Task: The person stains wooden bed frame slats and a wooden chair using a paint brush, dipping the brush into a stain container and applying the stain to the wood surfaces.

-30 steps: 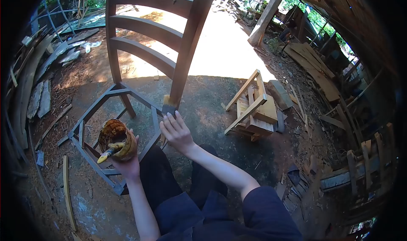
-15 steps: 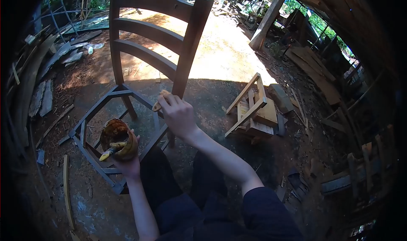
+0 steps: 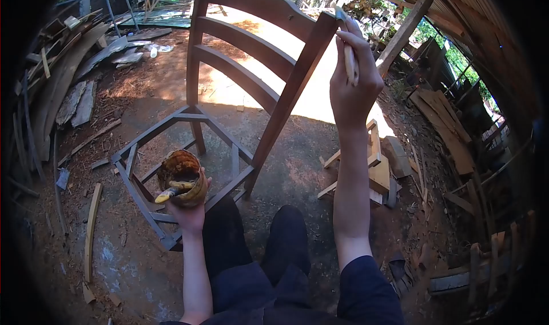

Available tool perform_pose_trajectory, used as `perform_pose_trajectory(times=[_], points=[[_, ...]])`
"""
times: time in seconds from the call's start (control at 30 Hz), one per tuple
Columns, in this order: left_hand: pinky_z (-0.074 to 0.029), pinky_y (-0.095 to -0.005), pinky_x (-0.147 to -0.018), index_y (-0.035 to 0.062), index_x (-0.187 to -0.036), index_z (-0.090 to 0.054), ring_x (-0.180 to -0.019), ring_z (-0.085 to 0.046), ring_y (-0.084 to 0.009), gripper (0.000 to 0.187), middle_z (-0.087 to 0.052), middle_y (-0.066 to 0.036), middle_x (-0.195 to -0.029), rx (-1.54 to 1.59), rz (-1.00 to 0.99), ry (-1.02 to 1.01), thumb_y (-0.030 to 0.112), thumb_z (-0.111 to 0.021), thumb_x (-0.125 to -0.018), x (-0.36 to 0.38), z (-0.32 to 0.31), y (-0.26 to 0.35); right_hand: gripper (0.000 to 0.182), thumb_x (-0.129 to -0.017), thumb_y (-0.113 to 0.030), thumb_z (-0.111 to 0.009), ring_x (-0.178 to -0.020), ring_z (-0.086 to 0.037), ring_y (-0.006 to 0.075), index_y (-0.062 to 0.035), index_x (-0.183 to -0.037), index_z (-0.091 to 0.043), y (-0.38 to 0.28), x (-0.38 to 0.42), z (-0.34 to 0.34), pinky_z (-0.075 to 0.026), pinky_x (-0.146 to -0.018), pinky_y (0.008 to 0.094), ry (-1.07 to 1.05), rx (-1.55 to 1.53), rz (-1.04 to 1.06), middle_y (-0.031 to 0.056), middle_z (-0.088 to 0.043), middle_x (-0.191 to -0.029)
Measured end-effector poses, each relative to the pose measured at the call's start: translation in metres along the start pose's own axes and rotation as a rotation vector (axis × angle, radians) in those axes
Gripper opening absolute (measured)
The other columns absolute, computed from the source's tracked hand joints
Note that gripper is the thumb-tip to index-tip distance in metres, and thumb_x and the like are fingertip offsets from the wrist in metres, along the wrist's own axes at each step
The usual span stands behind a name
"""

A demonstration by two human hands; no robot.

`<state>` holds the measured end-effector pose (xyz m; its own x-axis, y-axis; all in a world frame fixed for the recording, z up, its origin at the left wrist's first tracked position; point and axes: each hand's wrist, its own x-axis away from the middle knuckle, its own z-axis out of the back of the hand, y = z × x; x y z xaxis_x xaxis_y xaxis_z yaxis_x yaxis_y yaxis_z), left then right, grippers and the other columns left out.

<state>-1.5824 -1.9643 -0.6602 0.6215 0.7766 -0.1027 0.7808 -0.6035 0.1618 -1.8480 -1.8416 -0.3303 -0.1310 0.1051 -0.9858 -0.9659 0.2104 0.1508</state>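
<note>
A dark wooden chair frame (image 3: 291,93) without a seat panel stands in front of me, its slatted back upright. My left hand (image 3: 191,215) holds a stained brown pot (image 3: 197,190) from below, over the open seat frame. A yellow-tipped brush (image 3: 167,194) leans inside the pot and sticks out over its rim. My right hand (image 3: 357,76) is raised at the top of the chair's right back post, with its fingers closed round a pale-handled brush (image 3: 350,62). The brush tip is at the post's upper end.
A small wooden frame (image 3: 374,153) and light wooden blocks lie on the ground to the right. Planks (image 3: 63,85) are piled at the left, with more boards (image 3: 443,122) at the right. A slanted wooden post (image 3: 407,30) holds up the metal roof.
My right hand has moved up and right, from beside the lower back to the post's top. The view has shifted, so the chair appears further right. My left hand still holds the pot.
</note>
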Motion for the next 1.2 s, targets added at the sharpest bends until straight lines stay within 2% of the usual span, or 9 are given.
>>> perform_pose_trajectory(times=[0.03, 0.07, 0.23, 0.5, 0.6, 0.67, 0.97, 1.03, 1.2], points=[[-0.030, -0.0624, -0.124, 0.0087, -0.163, -0.026, -0.148, -0.042, -0.0401, 0.103, -0.041, -0.022, -0.159, 0.027, 0.016, -0.033, 0.082, -0.046, -0.094, -0.001, 0.002, 0.001, 0.016, -0.095, 0.004, -0.068, -0.135, -0.059, 0.0375, -0.0045, -0.109, -0.066, -0.003, 0.016, 0.002, -0.057, -0.107, 0.0442, -0.056, -0.035, -0.044, 0.0206, -0.064, -0.140], [-0.028, -0.0625, -0.126, 0.0085, -0.165, -0.021, -0.152, -0.034, -0.0436, 0.094, -0.033, -0.021, -0.165, 0.087, 0.029, -0.130, 0.071, -0.048, -0.100, -0.002, 0.009, 0.002, 0.015, -0.096, 0.003, -0.068, -0.136, -0.058, 0.0383, -0.0047, -0.108, -0.065, -0.008, 0.032, 0.003, -0.058, -0.106, 0.0448, -0.052, -0.008, -0.030, 0.0216, -0.064, -0.141], [-0.026, -0.0632, -0.126, 0.0079, -0.165, -0.022, -0.153, -0.032, -0.0429, 0.097, -0.034, -0.020, -0.165, 0.076, 0.024, 0.008, 0.075, -0.046, -0.099, -0.003, 0.014, 0.004, 0.018, -0.093, 0.000, -0.069, -0.136, -0.057, 0.0432, -0.0024, -0.110, -0.067, -0.043, 0.120, 0.009, -0.057, -0.106, 0.0480, -0.286, -0.167, 0.033, 0.0199, -0.065, -0.141], [-0.026, -0.0638, -0.126, 0.0079, -0.164, -0.023, -0.153, -0.033, -0.0429, 0.099, -0.036, -0.021, -0.163, 0.057, 0.034, 0.006, 0.078, -0.043, -0.098, -0.003, 0.013, 0.004, 0.020, -0.094, -0.012, -0.066, -0.137, -0.059, 0.0346, -0.0091, -0.114, -0.069, -0.119, 0.278, 0.015, -0.055, -0.105, 0.0488, -0.700, 0.026, -0.049, 0.0142, -0.066, -0.142], [-0.028, -0.0639, -0.125, 0.0076, -0.164, -0.025, -0.151, -0.036, -0.0431, 0.100, -0.038, -0.021, -0.162, 0.044, 0.039, -0.016, 0.080, -0.043, -0.097, -0.002, 0.014, 0.003, 0.019, -0.091, -0.011, -0.068, -0.138, -0.059, 0.0334, -0.0103, -0.110, -0.070, -0.132, 0.326, 0.022, -0.057, -0.103, 0.0459, -0.847, -0.137, -0.265, 0.0125, -0.065, -0.144], [-0.030, -0.0669, -0.124, 0.0102, -0.163, -0.026, -0.146, -0.044, -0.0375, 0.102, -0.041, -0.018, -0.159, 0.028, 0.049, -0.023, 0.084, -0.042, -0.093, -0.002, 0.009, 0.007, 0.020, -0.090, -0.011, -0.069, -0.138, -0.059, 0.0332, -0.0111, -0.109, -0.071, -0.129, 0.334, 0.031, -0.057, -0.102, 0.0444, -0.847, -0.212, -0.235, 0.0118, -0.065, -0.143], [-0.028, -0.0652, -0.125, 0.0089, -0.164, -0.024, -0.152, -0.033, -0.0463, 0.089, -0.034, -0.022, -0.164, 0.055, 0.054, -0.067, 0.067, -0.049, -0.102, 0.000, 0.009, 0.002, 0.023, -0.090, -0.021, -0.078, -0.100, -0.074, 0.0255, -0.0170, -0.113, -0.078, -0.045, 0.224, 0.041, -0.061, -0.079, 0.0371, -0.777, -0.345, -0.315, 0.0030, -0.077, -0.117], [-0.025, -0.0660, -0.126, 0.0126, -0.164, -0.025, -0.154, -0.029, -0.0448, 0.097, -0.032, -0.020, -0.166, -0.092, 0.042, 0.019, 0.074, -0.052, -0.095, 0.000, 0.006, 0.000, 0.021, -0.093, -0.022, -0.076, -0.090, -0.075, 0.0253, -0.0175, -0.113, -0.077, -0.030, 0.189, 0.043, -0.060, -0.076, 0.0369, -0.808, -0.342, -0.312, 0.0037, -0.077, -0.111], [-0.025, -0.0651, -0.126, 0.0143, -0.165, -0.024, -0.153, -0.030, -0.0476, 0.087, -0.030, -0.022, -0.166, 0.028, 0.085, 0.016, 0.067, -0.050, -0.101, 0.002, 0.001, 0.002, 0.022, -0.097, -0.034, -0.074, -0.071, -0.074, 0.0193, -0.0209, -0.113, -0.079, -0.012, 0.107, 0.042, -0.054, -0.063, 0.0320, -0.667, -0.201, -0.257, 0.0022, -0.079, -0.092]])
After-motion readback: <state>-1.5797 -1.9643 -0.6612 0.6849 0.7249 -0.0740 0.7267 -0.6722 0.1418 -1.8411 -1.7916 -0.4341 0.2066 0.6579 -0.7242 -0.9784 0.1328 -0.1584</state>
